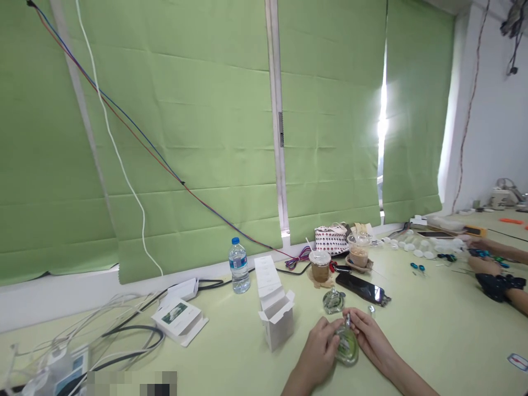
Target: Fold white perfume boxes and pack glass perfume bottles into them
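The greatest risk lies with the green glass bottle (pixel 348 347), low and right of centre on the near side of the bench (pixel 445 324), between the person's left hand (pixel 319 347) and right hand (pixel 370 333). The left is curled partly closed against its side; the right has its fingers gathered at the neck. Whether the base rests on the bench cannot be told. Should the left's hold loosen while the right pulls or twists, the smooth glass could slip and strike the bench, or chip against the second glass bottle (pixel 333 302) just beyond. Next, a careless reach might tip the iced drink cup (pixel 320 269) and wet the phone (pixel 361 289) near it. Least, a stray finger could flick away the small clear piece (pixel 372 311) just beyond the right hand.

Green blinds (pixel 214 99) fill most of the room's view, daylight (pixel 383 124) breaking through one gap, with a white wall (pixel 482 110) at right. Beneath, the pale yellow-green bench carries a tangle of cables (pixel 140 328), an open-flapped white carton (pixel 277 327), a co-worker's hands (pixel 487 266) at far right and a water bottle (pixel 239 269).
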Demonstrator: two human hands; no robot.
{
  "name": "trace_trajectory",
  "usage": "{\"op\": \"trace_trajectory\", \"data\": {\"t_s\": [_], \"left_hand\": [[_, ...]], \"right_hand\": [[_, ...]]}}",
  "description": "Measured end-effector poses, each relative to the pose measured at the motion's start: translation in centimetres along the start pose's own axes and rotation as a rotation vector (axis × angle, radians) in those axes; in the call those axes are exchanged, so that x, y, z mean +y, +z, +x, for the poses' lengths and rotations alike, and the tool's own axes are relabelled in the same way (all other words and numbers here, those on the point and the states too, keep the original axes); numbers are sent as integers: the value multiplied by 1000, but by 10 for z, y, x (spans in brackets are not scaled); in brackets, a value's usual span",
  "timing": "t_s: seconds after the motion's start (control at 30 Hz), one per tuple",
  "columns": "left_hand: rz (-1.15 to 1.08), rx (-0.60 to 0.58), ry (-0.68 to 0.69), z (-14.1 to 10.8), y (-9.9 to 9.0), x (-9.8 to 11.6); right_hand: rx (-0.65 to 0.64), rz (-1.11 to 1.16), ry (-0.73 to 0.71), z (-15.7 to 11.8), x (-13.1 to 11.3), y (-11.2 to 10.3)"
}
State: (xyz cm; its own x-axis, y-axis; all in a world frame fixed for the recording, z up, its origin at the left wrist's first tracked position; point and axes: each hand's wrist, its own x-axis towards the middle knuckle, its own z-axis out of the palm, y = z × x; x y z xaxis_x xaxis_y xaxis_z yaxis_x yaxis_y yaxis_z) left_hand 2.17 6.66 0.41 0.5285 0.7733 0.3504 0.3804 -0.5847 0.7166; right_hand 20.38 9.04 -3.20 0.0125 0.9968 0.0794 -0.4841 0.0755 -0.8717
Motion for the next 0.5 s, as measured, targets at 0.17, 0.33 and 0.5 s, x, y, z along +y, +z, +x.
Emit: {"op": "trace_trajectory", "data": {"t_s": [0.17,0.33,0.5], "left_hand": [[7,-3,-10,1,1,-1],[6,4,-1,1,1,-2],[16,19,-17,1,3,-7]], "right_hand": [[-10,12,-8,0,-3,1],[-6,22,-1,-1,-3,1],[-9,3,-19,-3,-2,1]]}}
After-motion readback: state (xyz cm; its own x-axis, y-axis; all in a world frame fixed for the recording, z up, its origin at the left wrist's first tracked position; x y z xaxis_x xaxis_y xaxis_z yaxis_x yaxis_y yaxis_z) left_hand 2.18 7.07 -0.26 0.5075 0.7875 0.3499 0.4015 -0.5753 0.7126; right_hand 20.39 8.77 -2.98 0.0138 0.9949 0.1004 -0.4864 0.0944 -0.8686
